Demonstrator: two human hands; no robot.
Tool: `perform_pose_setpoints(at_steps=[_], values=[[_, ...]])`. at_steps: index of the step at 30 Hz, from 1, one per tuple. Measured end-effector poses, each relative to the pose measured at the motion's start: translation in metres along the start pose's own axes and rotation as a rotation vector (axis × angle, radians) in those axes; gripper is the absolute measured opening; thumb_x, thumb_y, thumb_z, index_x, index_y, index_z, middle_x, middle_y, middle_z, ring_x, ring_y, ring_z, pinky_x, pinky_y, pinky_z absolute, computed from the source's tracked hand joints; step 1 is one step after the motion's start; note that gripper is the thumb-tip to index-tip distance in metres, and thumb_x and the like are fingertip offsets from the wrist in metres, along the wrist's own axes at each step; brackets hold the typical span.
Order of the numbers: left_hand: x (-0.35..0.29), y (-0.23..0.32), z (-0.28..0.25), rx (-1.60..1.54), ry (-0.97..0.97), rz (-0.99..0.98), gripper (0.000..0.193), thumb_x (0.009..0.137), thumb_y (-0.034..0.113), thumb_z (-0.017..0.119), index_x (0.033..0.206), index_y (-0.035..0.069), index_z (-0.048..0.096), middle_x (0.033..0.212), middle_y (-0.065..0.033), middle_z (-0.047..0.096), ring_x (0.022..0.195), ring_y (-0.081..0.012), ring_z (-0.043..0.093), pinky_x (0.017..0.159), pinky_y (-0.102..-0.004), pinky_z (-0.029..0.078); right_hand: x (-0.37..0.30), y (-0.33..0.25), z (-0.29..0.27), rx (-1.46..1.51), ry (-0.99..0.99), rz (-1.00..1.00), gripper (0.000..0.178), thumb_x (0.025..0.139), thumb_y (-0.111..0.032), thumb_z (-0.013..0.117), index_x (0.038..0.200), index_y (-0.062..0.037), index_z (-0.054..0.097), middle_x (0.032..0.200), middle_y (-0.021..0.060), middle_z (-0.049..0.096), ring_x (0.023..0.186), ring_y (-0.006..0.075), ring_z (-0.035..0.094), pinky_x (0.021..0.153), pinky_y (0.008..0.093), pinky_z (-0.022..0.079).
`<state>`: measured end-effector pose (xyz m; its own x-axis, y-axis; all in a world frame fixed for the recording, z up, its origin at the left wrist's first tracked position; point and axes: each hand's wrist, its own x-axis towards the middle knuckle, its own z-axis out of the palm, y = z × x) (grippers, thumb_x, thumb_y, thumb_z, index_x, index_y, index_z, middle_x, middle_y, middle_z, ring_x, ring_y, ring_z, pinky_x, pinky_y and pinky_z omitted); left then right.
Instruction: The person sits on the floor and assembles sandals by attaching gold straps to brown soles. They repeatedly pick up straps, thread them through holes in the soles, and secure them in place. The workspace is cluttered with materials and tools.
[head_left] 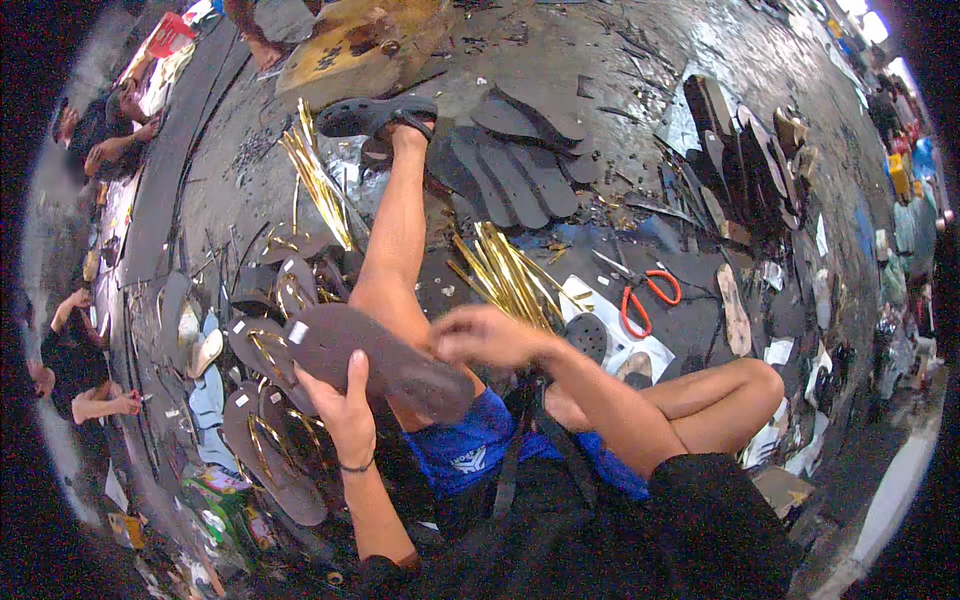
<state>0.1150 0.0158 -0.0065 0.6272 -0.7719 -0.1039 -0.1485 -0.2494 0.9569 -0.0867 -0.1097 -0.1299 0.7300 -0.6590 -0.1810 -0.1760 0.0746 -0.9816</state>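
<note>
A dark brown sandal sole (400,362) lies across my lap, tilted, with a small white label at its far end. My left hand (343,405) grips it from the near left side, thumb on top and the other fingers underneath. Beside the sole's right edge is my right hand (485,337), its fingers curled and slightly blurred; what they pinch, if anything, does not show. Sandals with gold straps (262,440) are heaped to the left of the held sole. Beyond my right hand lies a bundle of gold strips (512,275).
Red-handled scissors (640,292) lie on the floor to the right. Stacked dark soles (510,172) are farther ahead, near my outstretched foot in a dark clog (375,115). More gold strips (318,175) lie left of that leg. Other people sit along the left side; a wooden board (365,45) is at the far end.
</note>
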Motion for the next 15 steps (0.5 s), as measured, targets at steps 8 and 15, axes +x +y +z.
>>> perform_pose_setpoints(at_steps=[8, 15], values=[[-0.074, -0.049, -0.012, 0.678, -0.113, 0.125, 0.099, 0.076, 0.025, 0.084, 0.151, -0.001, 0.025, 0.146, -0.0245, 0.035, 0.136, -0.0417, 0.032, 0.11, -0.0505, 0.03, 0.017, 0.107, -0.063, -1.005, 0.44, 0.41, 0.027, 0.082, -0.028, 0.066, 0.093, -0.0044, 0.071, 0.098, 0.0218, 0.068, 0.094, 0.0413, 0.065, 0.082, 0.0491, 0.052], [-0.049, -0.014, 0.011, 0.638, -0.075, 0.479, 0.069, 0.079, 0.019, 0.081, 0.137, 0.0, 0.049, 0.139, -0.0193, 0.048, 0.131, -0.0371, 0.041, 0.109, -0.0489, 0.032, 0.001, 0.05, -0.081, -0.568, 0.547, 0.339, 0.032, 0.084, -0.032, 0.066, 0.094, -0.0025, 0.074, 0.09, 0.0236, 0.071, 0.088, 0.0394, 0.071, 0.081, 0.0472, 0.055]])
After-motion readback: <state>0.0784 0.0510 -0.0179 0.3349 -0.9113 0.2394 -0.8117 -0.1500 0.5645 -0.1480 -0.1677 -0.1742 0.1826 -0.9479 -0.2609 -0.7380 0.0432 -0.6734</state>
